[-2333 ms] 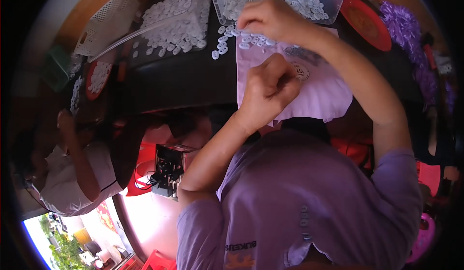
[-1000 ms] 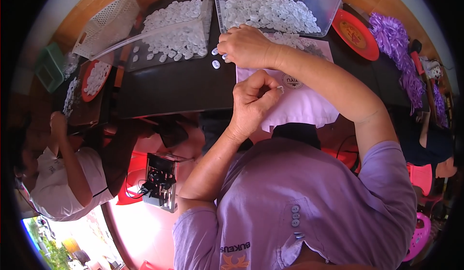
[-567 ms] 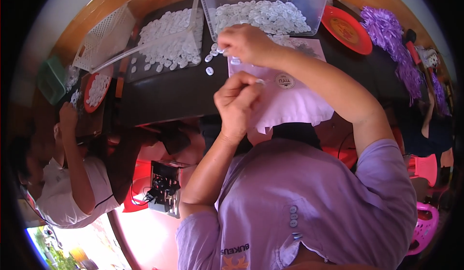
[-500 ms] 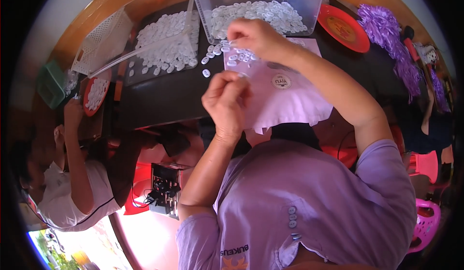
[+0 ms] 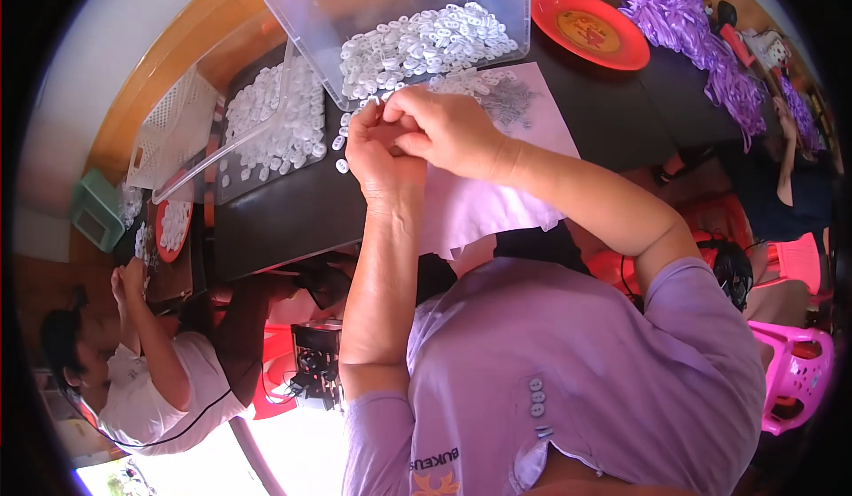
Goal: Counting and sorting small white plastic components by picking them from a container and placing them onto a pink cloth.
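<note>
My left hand (image 5: 383, 163) and my right hand (image 5: 453, 132) meet over the near side of a clear plastic bin (image 5: 324, 48). Both have their fingers pinched together; whatever lies between the fingertips is too small to make out. Many small white oval pieces (image 5: 426, 43) with dark marks fill the bottom of the bin. Several more loose ovals (image 5: 342, 166) lie beside my left hand. Under my right hand a pink cloth (image 5: 484, 208) covers part of the table and hangs over its edge. On the cloth is a heap of tiny grey bits (image 5: 510, 104), their kind unclear.
At left, a clear tipped container (image 5: 222, 152) sits with a spread of white ovals (image 5: 266, 128). A red plate (image 5: 630, 48) and purple ribbon strands (image 5: 679, 26) are on the dark table (image 5: 275, 230) or near it. A person in white (image 5: 191, 389) works at far left; another person's arm shows right.
My right hand has come back from the white ovals by the bin to meet my left hand at the fingertips. The whole view has shifted and turned slightly.
</note>
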A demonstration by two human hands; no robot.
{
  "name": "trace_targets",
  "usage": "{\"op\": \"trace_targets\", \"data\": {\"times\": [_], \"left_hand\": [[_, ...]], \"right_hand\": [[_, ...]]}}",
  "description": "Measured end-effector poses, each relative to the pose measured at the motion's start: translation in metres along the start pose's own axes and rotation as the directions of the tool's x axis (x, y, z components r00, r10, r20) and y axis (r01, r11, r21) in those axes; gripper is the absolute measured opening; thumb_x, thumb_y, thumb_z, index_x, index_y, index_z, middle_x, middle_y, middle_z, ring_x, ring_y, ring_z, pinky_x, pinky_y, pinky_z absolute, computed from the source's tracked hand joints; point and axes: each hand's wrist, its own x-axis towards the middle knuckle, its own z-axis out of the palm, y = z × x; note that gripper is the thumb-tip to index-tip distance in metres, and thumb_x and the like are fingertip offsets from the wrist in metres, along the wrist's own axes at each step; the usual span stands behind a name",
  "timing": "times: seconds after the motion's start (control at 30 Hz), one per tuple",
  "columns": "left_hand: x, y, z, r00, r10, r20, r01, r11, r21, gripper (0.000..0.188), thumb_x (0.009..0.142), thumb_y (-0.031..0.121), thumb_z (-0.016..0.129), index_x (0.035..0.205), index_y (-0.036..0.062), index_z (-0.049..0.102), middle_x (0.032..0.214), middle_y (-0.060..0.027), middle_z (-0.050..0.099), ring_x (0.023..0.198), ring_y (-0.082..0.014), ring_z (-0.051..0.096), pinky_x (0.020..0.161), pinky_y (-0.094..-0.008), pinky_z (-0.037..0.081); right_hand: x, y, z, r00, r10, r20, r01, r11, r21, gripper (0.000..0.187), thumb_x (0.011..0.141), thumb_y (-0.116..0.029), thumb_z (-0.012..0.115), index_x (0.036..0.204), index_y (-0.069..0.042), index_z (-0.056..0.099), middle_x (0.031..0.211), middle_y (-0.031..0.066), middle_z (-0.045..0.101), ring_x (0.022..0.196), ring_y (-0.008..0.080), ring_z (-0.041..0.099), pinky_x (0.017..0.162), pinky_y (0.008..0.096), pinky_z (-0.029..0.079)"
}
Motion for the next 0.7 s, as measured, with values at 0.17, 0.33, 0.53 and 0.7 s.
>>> {"op": "trace_targets", "data": {"times": [0.17, 0.33, 0.53, 0.7], "left_hand": [[-0.003, -0.008, 0.007, 0.997, 0.06, -0.049, -0.059, 0.998, 0.018, 0.023, 0.093, 0.019, 0.046, 0.09, -0.0022, 0.054, 0.096, -0.0139, 0.061, 0.101, -0.0319, 0.061, 0.096, -0.0448, 0.045], [-0.009, -0.01, 0.012, 0.999, 0.035, -0.015, -0.033, 0.995, 0.098, 0.021, 0.093, 0.018, 0.049, 0.089, -0.0018, 0.054, 0.088, -0.0123, 0.06, 0.094, -0.0311, 0.063, 0.088, -0.0432, 0.05], [-0.014, -0.01, 0.012, 0.983, 0.163, -0.08, -0.137, 0.955, 0.263, 0.013, 0.089, 0.01, 0.053, 0.087, -0.0023, 0.056, 0.085, -0.011, 0.061, 0.083, -0.0261, 0.065, 0.077, -0.0357, 0.052], [-0.009, -0.012, 0.011, 0.925, 0.375, -0.065, -0.339, 0.889, 0.309, 0.009, 0.085, 0.005, 0.057, 0.087, -0.004, 0.056, 0.081, -0.011, 0.06, 0.068, -0.0223, 0.061, 0.063, -0.0335, 0.05]], "right_hand": [[-0.019, -0.003, 0.005, 0.995, 0.07, -0.076, -0.089, 0.955, -0.282, 0.02, 0.08, -0.016, 0.07, 0.088, -0.009, 0.054, 0.076, 0.0086, 0.062, 0.073, 0.0293, 0.066, 0.056, 0.0429, 0.049], [-0.019, -0.01, -0.001, 0.993, 0.122, -0.005, -0.121, 0.986, -0.118, 0.013, 0.081, -0.009, 0.066, 0.089, -0.005, 0.057, 0.083, 0.0119, 0.065, 0.075, 0.0306, 0.065, 0.062, 0.0398, 0.05], [-0.014, 0.001, -0.009, 0.938, 0.257, 0.232, -0.315, 0.913, 0.259, 0.011, 0.079, -0.002, 0.065, 0.089, 0.0, 0.063, 0.08, 0.0106, 0.067, 0.074, 0.0204, 0.065, 0.071, 0.0315, 0.05], [0.008, 0.013, -0.041, 0.91, 0.336, 0.242, -0.414, 0.74, 0.53, 0.008, 0.085, -0.007, 0.066, 0.091, -0.002, 0.067, 0.081, 0.0011, 0.064, 0.07, 0.0075, 0.058, 0.063, 0.0227, 0.047]]}}
